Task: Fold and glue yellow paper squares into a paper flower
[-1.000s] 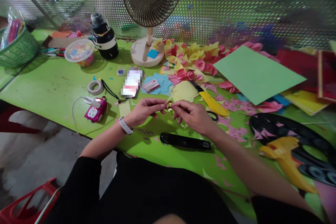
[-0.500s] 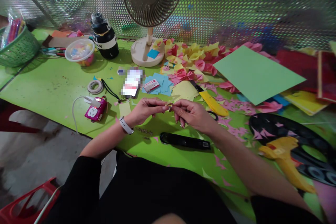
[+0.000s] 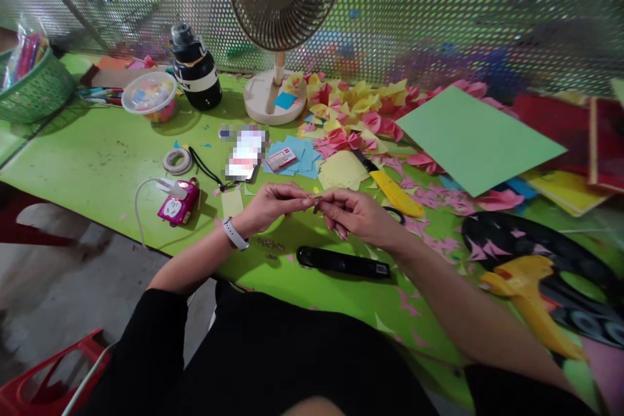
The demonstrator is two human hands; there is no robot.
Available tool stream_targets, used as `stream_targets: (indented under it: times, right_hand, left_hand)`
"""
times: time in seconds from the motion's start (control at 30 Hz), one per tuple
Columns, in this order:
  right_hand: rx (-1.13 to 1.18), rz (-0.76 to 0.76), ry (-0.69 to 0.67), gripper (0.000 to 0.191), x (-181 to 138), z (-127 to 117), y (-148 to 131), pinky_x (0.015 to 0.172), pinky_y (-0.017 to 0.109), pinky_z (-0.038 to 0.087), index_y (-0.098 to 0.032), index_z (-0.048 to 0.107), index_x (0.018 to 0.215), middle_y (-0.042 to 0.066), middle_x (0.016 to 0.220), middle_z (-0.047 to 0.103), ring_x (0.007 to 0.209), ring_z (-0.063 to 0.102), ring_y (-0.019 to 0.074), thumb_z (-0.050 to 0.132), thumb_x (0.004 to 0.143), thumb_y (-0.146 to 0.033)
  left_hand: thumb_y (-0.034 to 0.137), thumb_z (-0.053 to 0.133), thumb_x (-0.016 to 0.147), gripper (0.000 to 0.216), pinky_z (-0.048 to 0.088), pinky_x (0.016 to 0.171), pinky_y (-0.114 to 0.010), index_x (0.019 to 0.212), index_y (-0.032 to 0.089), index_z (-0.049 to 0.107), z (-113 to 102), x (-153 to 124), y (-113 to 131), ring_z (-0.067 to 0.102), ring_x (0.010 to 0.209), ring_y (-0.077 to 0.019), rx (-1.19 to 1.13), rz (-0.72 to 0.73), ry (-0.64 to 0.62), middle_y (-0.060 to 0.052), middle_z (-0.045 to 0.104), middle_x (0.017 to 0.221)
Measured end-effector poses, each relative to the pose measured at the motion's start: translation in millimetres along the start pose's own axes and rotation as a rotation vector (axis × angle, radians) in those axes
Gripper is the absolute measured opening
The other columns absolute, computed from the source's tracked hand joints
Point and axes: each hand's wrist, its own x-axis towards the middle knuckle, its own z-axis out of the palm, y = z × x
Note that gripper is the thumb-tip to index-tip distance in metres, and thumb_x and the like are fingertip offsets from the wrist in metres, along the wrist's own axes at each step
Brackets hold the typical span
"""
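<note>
My left hand and my right hand meet above the green table, fingertips pinched together on a tiny folded yellow paper piece. Most of the piece is hidden by the fingers. A white band is on my left wrist. Just behind the hands lie yellow paper squares and a yellow-handled cutter. A black stapler lies on the table in front of my hands.
A fan stands at the back, beside a black bottle and a plastic tub. Folded pink and yellow paper shapes, blue squares and a green sheet lie right. A tape roll and pink charger sit left.
The fingertips have shifted slightly on the small yellow piece, and my right hand's fingers have curled in a little closer. Nothing else has moved.
</note>
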Motion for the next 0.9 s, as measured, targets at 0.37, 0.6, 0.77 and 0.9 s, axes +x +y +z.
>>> stream_targets:
  times: [0.37, 0.6, 0.77, 0.9]
  right_hand:
    - [0.031, 0.043, -0.161, 0.045, -3.0, -6.6, -9.7, 0.038, 0.019, 0.035, -0.016, 0.066, 0.11, -0.006, 0.055, 0.056, 0.038, 0.045, 0.0048, 0.064, 0.088, -0.055]
    - [0.14, 0.099, -0.241, 0.041, -3.3, -8.7, -8.8, 0.036, 0.017, 0.03, -0.015, 0.065, 0.103, -0.007, 0.052, 0.056, 0.035, 0.041, 0.0028, 0.067, 0.086, -0.052]
    - [0.185, 0.113, -0.201, 0.041, -1.8, -5.2, -8.6, 0.035, 0.016, 0.032, -0.015, 0.064, 0.101, -0.007, 0.052, 0.057, 0.035, 0.042, 0.0032, 0.068, 0.085, -0.053]
    - [0.098, -0.019, -0.036, 0.039, -0.5, 7.3, -8.2, 0.042, 0.02, 0.045, -0.017, 0.063, 0.1, -0.003, 0.062, 0.064, 0.043, 0.055, 0.0081, 0.068, 0.085, -0.053]
  left_hand:
    - [0.033, 0.086, 0.068, 0.018, 0.036, 0.053, -0.02, 0.081, 0.021, 0.081, 5.7, -1.1, 1.9, 0.052, 0.061, -0.005, -0.098, -0.007, -0.097, -0.002, 0.068, 0.08]
    - [0.035, 0.088, 0.064, 0.023, 0.032, 0.048, -0.019, 0.079, 0.019, 0.081, 6.7, -0.9, 0.9, 0.05, 0.059, -0.0054, -0.162, -0.069, -0.142, -0.002, 0.064, 0.075]
    - [0.039, 0.089, 0.061, 0.028, 0.028, 0.045, -0.02, 0.073, 0.016, 0.078, 9.5, -1.2, -2.0, 0.046, 0.054, -0.0035, -0.164, -0.1, -0.049, 0.0, 0.062, 0.072]
    - [0.038, 0.088, 0.064, 0.027, 0.032, 0.05, -0.02, 0.068, 0.015, 0.074, 12.5, -1.4, -4.9, 0.047, 0.056, -0.0036, -0.193, -0.014, 0.082, 0.001, 0.062, 0.07]
